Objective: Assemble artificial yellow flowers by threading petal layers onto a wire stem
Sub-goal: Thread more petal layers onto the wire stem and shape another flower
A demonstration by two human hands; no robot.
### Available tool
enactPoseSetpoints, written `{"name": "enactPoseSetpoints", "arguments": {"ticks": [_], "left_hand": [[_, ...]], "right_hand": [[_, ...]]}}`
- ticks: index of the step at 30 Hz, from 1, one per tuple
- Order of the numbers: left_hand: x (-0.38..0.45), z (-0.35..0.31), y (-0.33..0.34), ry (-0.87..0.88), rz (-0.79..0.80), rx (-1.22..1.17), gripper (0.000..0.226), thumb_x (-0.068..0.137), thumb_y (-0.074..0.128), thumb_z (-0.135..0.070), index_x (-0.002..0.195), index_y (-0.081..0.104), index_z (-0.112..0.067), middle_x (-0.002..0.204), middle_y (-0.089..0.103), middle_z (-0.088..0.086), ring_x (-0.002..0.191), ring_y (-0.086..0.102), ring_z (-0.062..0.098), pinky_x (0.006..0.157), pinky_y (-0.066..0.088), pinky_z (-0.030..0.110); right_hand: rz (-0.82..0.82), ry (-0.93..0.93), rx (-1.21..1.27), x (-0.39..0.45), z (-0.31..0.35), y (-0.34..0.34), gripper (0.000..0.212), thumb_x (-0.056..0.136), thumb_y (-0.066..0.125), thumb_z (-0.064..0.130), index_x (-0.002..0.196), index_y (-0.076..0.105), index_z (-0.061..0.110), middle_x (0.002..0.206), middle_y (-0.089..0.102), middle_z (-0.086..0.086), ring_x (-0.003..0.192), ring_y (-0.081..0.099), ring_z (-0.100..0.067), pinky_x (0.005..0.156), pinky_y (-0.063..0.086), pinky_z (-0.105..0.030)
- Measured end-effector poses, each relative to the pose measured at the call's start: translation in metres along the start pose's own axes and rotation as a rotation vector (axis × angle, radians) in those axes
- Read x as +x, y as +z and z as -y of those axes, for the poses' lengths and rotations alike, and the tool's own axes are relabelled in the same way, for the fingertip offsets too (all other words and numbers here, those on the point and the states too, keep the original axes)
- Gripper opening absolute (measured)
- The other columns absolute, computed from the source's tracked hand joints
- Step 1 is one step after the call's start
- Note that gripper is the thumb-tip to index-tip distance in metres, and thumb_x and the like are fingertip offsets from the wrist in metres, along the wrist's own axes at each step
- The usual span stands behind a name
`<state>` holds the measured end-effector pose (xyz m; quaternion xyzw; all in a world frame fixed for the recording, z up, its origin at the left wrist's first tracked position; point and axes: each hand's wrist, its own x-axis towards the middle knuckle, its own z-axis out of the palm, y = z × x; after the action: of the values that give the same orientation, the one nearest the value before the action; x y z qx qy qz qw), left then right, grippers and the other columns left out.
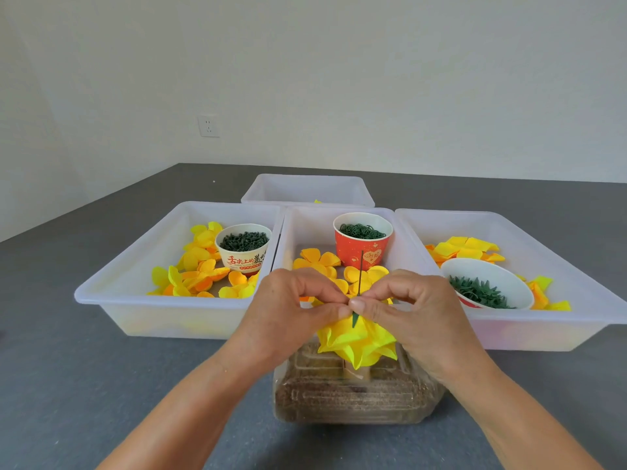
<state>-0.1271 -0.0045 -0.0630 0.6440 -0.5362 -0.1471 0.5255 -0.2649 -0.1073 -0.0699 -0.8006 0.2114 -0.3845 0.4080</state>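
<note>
Your grey table [68,351] carries: four translucent white trays [112,300] (three abreast, one behind) and a clear lidded container [356,401] nearest you.

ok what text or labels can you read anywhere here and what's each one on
"舌尖上的美味" in red, last characters unsure, on the beige paper cup in the left tray.
Smaller red line beneath it on the same cup: too small to read.
Gold heart emblem with characters on the red paper cup in the middle tray: too blurred to read.
White bowl and wall socket: no readable text.
</note>
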Motion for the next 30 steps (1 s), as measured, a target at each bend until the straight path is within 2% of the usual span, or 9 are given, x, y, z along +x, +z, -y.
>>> {"name": "enactPoseSetpoints", "arguments": {"ticks": [5, 8, 11, 14, 17, 21, 24, 26, 30], "left_hand": [[-0.002, 0.001, 0.002, 0.026, -0.013, 0.044, 0.016, 0.071, 0.078, -0.01, 0.068, 0.073, -0.025, 0.074, 0.067, -0.007, 0.072, 0.062, 0.005, 0.073, 0.049, 0.019], [-0.004, 0.0, 0.001, 0.025, -0.005, 0.104, 0.014, 0.072, 0.078, -0.014, 0.069, 0.074, -0.027, 0.072, 0.066, -0.009, 0.07, 0.06, 0.002, 0.071, 0.046, 0.016], [-0.003, -0.001, 0.0, -0.009, 0.006, 0.086, 0.01, 0.076, 0.075, -0.014, 0.073, 0.075, -0.023, 0.077, 0.069, -0.01, 0.078, 0.063, 0.003, 0.078, 0.048, 0.02], [-0.001, -0.006, 0.003, -0.054, -0.07, -0.019, 0.012, 0.082, 0.069, -0.017, 0.074, 0.074, -0.026, 0.078, 0.072, -0.006, 0.08, 0.064, 0.007, 0.075, 0.049, 0.02], [-0.001, -0.017, 0.008, -0.039, -0.141, -0.173, 0.014, 0.08, 0.069, -0.018, 0.072, 0.073, -0.028, 0.077, 0.073, 0.002, 0.072, 0.063, 0.006, 0.068, 0.049, 0.018], [0.008, -0.027, 0.012, -0.034, -0.124, -0.103, 0.015, 0.072, 0.076, -0.01, 0.068, 0.072, -0.023, 0.073, 0.072, -0.002, 0.074, 0.066, 0.011, 0.071, 0.051, 0.021], [0.011, -0.028, 0.013, -0.016, -0.124, -0.066, 0.018, 0.074, 0.075, -0.005, 0.064, 0.069, -0.02, 0.07, 0.071, 0.002, 0.071, 0.063, 0.015, 0.065, 0.049, 0.02], [0.011, -0.029, 0.014, 0.029, -0.134, -0.013, 0.022, 0.074, 0.074, -0.005, 0.063, 0.067, -0.022, 0.067, 0.068, -0.002, 0.065, 0.058, 0.005, 0.058, 0.045, 0.011], [0.011, -0.028, 0.016, 0.052, -0.158, -0.006, 0.025, 0.074, 0.074, -0.005, 0.061, 0.065, -0.024, 0.064, 0.066, -0.006, 0.062, 0.054, -0.001, 0.057, 0.043, 0.008]], "right_hand": [[-0.037, -0.069, 0.084, -0.007, -0.007, 0.006, 0.012, 0.065, 0.071, 0.034, 0.065, 0.07, 0.022, 0.072, 0.065, 0.002, 0.073, 0.061, -0.01, 0.071, 0.047, -0.022], [-0.021, -0.054, 0.056, -0.008, -0.003, 0.006, 0.01, 0.067, 0.07, 0.031, 0.065, 0.069, 0.022, 0.073, 0.065, 0.0, 0.076, 0.06, -0.01, 0.072, 0.046, -0.021], [-0.01, 0.01, -0.107, -0.009, 0.007, -0.001, 0.014, 0.073, 0.076, 0.026, 0.064, 0.068, 0.033, 0.076, 0.067, 0.006, 0.082, 0.058, -0.006, 0.072, 0.042, -0.018], [-0.123, 0.018, -0.367, -0.01, 0.018, 0.002, 0.009, 0.076, 0.073, 0.031, 0.067, 0.072, 0.029, 0.077, 0.065, 0.009, 0.085, 0.055, -0.012, 0.075, 0.041, -0.031], [-0.174, 0.021, -0.484, -0.012, 0.026, 0.018, 0.018, 0.074, 0.071, 0.04, 0.066, 0.072, 0.024, 0.071, 0.061, 0.006, 0.081, 0.053, -0.019, 0.072, 0.043, -0.036], [-0.306, 0.029, -0.385, -0.013, 0.019, 0.031, 0.025, 0.075, 0.072, 0.038, 0.059, 0.068, 0.019, 0.065, 0.06, 0.006, 0.077, 0.051, -0.02, 0.069, 0.041, -0.036], [-0.412, 0.025, -0.296, -0.017, 0.013, 0.038, 0.025, 0.071, 0.078, 0.026, 0.054, 0.064, 0.015, 0.06, 0.056, 0.008, 0.074, 0.047, -0.017, 0.065, 0.033, -0.028], [-0.442, 0.004, -0.25, -0.019, 0.011, 0.041, 0.024, 0.07, 0.079, 0.021, 0.054, 0.063, 0.013, 0.06, 0.057, 0.009, 0.073, 0.046, -0.014, 0.065, 0.033, -0.024], [-0.451, -0.018, -0.211, -0.021, 0.009, 0.042, 0.021, 0.07, 0.08, 0.018, 0.057, 0.065, 0.012, 0.062, 0.059, 0.007, 0.073, 0.046, -0.012, 0.066, 0.034, -0.021]]}}
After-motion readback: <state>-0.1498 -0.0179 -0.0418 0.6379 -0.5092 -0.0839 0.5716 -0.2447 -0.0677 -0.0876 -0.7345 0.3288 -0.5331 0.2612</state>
